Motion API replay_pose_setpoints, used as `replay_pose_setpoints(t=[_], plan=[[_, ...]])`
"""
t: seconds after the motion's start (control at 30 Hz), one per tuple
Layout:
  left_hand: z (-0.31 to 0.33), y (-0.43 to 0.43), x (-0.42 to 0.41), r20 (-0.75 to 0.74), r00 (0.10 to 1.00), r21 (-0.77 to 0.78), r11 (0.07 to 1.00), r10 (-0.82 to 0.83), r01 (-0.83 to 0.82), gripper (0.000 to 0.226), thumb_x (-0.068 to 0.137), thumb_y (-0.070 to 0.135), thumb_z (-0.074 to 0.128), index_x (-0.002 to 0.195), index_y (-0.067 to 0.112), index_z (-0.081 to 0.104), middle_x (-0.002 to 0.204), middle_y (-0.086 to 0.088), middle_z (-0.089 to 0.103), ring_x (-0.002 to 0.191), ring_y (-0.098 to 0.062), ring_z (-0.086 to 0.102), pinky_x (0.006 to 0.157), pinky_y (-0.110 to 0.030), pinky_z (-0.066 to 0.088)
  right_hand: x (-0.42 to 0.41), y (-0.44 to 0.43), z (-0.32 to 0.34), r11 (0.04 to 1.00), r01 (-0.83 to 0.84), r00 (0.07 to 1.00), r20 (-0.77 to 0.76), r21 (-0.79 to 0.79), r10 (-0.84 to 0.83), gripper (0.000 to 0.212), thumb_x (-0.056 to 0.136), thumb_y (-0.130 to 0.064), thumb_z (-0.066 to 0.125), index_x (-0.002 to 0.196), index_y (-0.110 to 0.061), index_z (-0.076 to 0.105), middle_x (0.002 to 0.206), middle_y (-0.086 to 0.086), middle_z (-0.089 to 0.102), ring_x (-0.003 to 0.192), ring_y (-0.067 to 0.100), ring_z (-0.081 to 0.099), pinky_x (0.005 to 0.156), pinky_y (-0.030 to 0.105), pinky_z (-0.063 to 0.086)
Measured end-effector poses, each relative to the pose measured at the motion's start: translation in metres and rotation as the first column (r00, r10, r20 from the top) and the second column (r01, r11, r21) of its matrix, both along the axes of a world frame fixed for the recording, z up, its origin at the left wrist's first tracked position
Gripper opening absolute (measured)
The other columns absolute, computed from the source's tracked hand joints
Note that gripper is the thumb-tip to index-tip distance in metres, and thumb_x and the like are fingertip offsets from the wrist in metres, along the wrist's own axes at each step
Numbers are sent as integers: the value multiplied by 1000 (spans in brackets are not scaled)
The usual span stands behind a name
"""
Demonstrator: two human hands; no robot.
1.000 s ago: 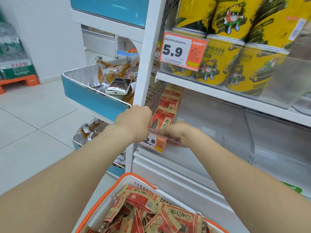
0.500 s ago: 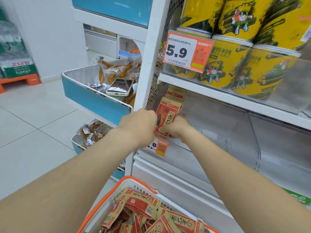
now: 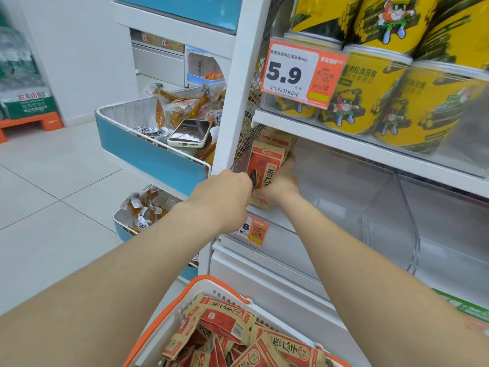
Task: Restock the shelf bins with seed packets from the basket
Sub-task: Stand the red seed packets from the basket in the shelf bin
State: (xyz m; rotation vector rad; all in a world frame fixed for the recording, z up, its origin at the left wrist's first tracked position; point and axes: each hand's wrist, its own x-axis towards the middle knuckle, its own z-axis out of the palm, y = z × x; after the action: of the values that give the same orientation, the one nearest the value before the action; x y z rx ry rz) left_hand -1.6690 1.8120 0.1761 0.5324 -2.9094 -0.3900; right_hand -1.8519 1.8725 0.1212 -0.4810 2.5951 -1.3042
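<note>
A row of red-and-tan seed packets (image 3: 264,165) stands upright at the left end of a clear plastic shelf bin (image 3: 344,197). My left hand (image 3: 227,192) grips the front packet's left edge with curled fingers. My right hand (image 3: 280,181) holds the stack from the right side, fingers wrapped behind it. At the bottom of the view an orange-rimmed white basket (image 3: 211,284) holds several loose seed packets (image 3: 238,329) of the same kind.
The white shelf post (image 3: 238,102) stands just left of the packets. Yellow snack cans (image 3: 370,88) and a 5.9 price tag (image 3: 301,72) are on the shelf above. A blue wire bin (image 3: 148,152) to the left holds snacks and a phone (image 3: 190,133).
The packets that leaned back low in the bin have been lifted upright. Both hands moved up and deeper into the bin with them, uncovering the small price tag below.
</note>
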Motion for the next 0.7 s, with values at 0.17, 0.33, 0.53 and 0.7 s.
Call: replay_pose_setpoints(t=[0.17,0.33,0.53,0.7], plan=[[4,5,2,2,1000,-2,1000,4,-4,20,93,4,56,103,20,64,95,-6,61,78,-25,59,65,-37,47,0,9,-8,993,-91,995,37,81,89,134,64,-42,91,154,-31,-7,123,1,62,114,25,64,101,45,56],[6,10,3,29,1000,-7,1000,-1,1,20,95,5,57,107,20,62,98,-6,58,83,-26,59,67,-37,46,2,19,-4,973,-99,993,79,209,84,98,55,-45,91,132,-18,38,112,3,67,102,24,67,77,42,65],[6,10,4,43,999,9,1000,-8,7,19,97,7,58,111,19,64,103,-7,60,85,-26,59,70,-37,48,5,23,-2,956,-113,992,78,271,96,101,40,-55,88,125,-15,50,112,5,66,92,21,70,59,30,59],[4,7,2,13,1000,-3,1000,-22,22,16,96,15,61,102,22,48,106,-5,50,88,-28,57,71,-40,47,7,32,2,930,-18,1000,-15,368,26,74,61,-51,71,125,-15,60,114,7,67,109,30,66,91,41,60]])
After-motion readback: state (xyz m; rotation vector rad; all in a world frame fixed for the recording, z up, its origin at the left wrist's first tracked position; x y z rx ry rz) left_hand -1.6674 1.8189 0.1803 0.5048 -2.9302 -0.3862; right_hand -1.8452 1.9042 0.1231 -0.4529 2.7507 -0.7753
